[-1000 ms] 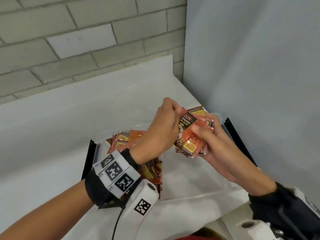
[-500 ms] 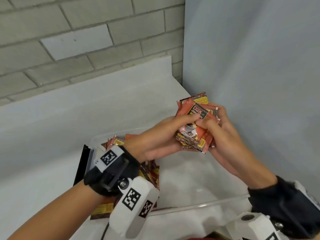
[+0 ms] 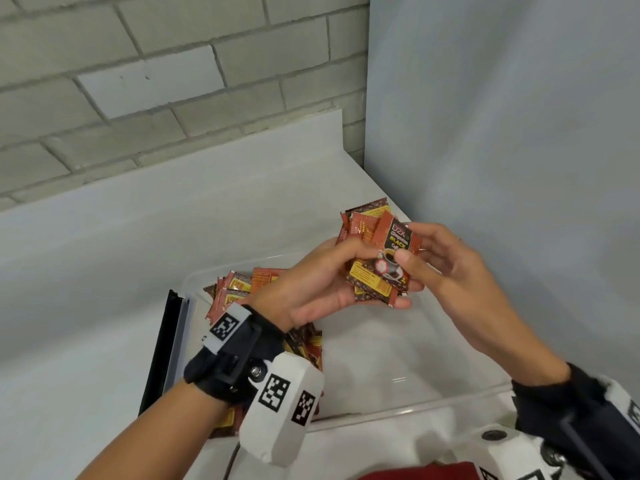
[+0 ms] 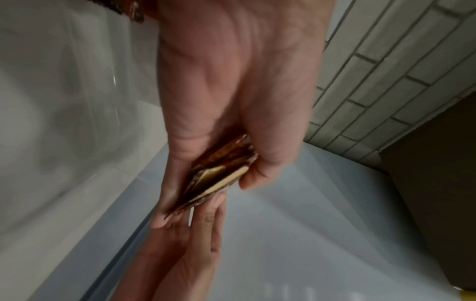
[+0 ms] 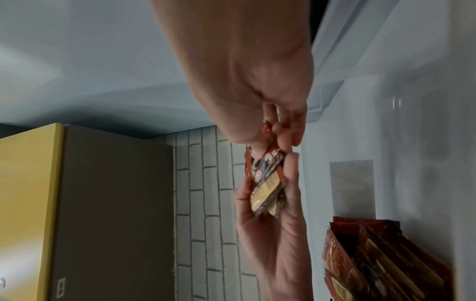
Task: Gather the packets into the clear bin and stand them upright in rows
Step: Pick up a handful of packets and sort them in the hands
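Red-brown packets, seemingly yellow-labelled

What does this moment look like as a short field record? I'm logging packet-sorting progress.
left hand: left hand grips the held stack of packets, thumb on top
right hand: right hand pinches the front packet of that stack
held stack position: raised above the clear bin
packets in bin: a group of packets at the bin's left end, partly hidden by the left wrist
bin right part: no packets visible
step: stack not yet set down
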Demonstrator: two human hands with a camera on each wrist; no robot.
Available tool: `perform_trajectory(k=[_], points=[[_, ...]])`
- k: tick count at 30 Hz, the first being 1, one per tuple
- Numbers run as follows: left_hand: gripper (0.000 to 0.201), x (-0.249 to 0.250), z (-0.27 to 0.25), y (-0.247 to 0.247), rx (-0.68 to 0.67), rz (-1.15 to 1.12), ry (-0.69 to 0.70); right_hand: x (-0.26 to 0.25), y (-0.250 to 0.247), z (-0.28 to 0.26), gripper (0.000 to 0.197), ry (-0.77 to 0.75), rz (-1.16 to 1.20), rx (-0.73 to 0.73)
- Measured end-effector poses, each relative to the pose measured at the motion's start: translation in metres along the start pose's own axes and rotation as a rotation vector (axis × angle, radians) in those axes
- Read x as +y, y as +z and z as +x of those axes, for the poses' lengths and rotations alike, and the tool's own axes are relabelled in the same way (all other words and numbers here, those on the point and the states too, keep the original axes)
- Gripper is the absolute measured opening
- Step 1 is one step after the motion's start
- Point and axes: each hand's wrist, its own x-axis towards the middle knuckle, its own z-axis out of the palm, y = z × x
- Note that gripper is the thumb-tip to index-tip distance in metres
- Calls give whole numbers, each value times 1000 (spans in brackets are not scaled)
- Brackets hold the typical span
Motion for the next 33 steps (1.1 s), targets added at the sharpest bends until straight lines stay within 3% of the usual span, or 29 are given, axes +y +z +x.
perform_trajectory(k=[8,14,20,26,33], points=[[20,3,1,-16,213,104,48,9,-5,6,31,70,51,126],[26,5,1,-18,244,73,70,4,-3,5,23,41,102,176],[30,6,2,-21,226,58,125,1,-5,2,50,-26,8,140],[33,7,1,-23,239,55,140,-2,0,3,27,-26,52,195],[31,0,1,-11,173,67,133,-1,4,2,26,71,25,162]])
